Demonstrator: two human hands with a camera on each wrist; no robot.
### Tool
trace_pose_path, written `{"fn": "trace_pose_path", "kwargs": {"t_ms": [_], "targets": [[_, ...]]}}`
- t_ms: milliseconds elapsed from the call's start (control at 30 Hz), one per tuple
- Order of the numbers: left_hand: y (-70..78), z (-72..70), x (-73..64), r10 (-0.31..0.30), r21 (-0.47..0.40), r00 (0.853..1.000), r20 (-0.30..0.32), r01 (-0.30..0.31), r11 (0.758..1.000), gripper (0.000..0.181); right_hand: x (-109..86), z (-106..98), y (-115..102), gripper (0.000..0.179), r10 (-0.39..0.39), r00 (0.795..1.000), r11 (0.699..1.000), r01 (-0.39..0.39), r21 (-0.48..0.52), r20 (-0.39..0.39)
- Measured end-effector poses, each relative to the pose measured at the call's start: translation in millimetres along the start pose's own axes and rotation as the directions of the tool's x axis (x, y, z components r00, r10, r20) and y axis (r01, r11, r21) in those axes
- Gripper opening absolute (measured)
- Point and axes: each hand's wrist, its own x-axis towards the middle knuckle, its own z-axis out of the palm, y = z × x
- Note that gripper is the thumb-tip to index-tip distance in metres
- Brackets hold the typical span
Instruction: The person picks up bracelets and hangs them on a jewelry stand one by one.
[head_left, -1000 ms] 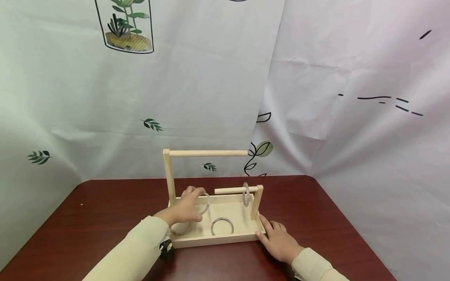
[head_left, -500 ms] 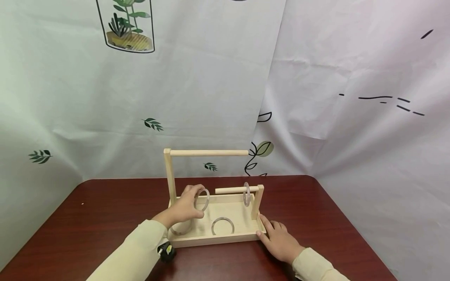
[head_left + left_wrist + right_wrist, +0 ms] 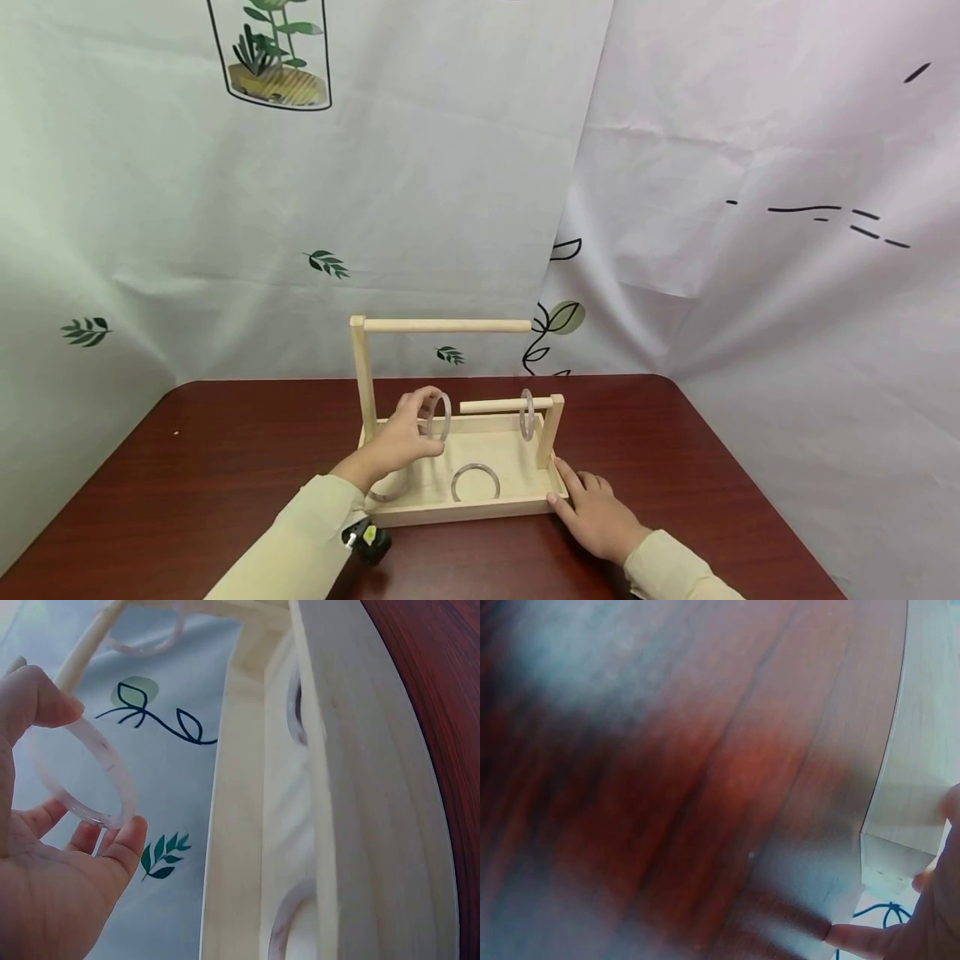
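My left hand (image 3: 401, 440) pinches a pale translucent bangle (image 3: 447, 417) between thumb and fingertips, above the left part of a light wooden tray stand (image 3: 465, 512). In the left wrist view the bangle (image 3: 122, 776) is tilted in the fingers. It is just left of the free end of the stand's lower rod (image 3: 487, 407). A similar bangle (image 3: 528, 427) hangs on that rod near its post. Two more lie in the tray: one bangle (image 3: 476, 467) at the front middle, another (image 3: 387, 498) partly behind my left wrist. My right hand (image 3: 596, 515) rests against the tray's right front corner, fingers extended.
A longer upper rod (image 3: 442, 326) reaches right from a tall post (image 3: 363, 375) at the tray's left. The stand sits on a dark red wooden table (image 3: 247, 450). Behind hangs a white printed cloth (image 3: 450, 183). A black device (image 3: 367, 540) is strapped to my left wrist.
My left hand has lifted the bangle up and slightly right, toward the lower rod's free end. My right hand has stayed at the tray corner.
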Motion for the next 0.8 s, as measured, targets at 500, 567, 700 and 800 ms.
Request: {"fn": "trace_pose_path", "kwargs": {"t_ms": [500, 567, 700, 800], "targets": [[10.6, 16.6, 5.9, -0.007, -0.156, 0.999, -0.036, 0.001, 0.988, 0.073, -0.4, 0.6, 0.7, 0.062, -0.007, 1.0, 1.0, 0.007, -0.002, -0.004], [10.7, 18.9, 7.9, 0.0, -0.167, 0.999, -0.04, -0.006, 0.986, 0.073, -0.6, 0.2, 0.4, 0.062, -0.01, 1.0, 1.0, 0.01, 0.0, -0.007], [10.8, 23.2, 11.2, -0.005, -0.173, 0.999, -0.045, -0.003, 0.985, 0.072, -0.6, 0.3, 0.3, 0.061, -0.01, 1.0, 1.0, 0.01, 0.002, -0.009], [11.7, 25.9, 12.9, -0.018, -0.173, 0.999, -0.042, 0.01, 0.985, 0.071, -0.9, 0.5, 0.6, 0.061, -0.011, 1.0, 1.0, 0.011, -0.001, -0.012]]}}
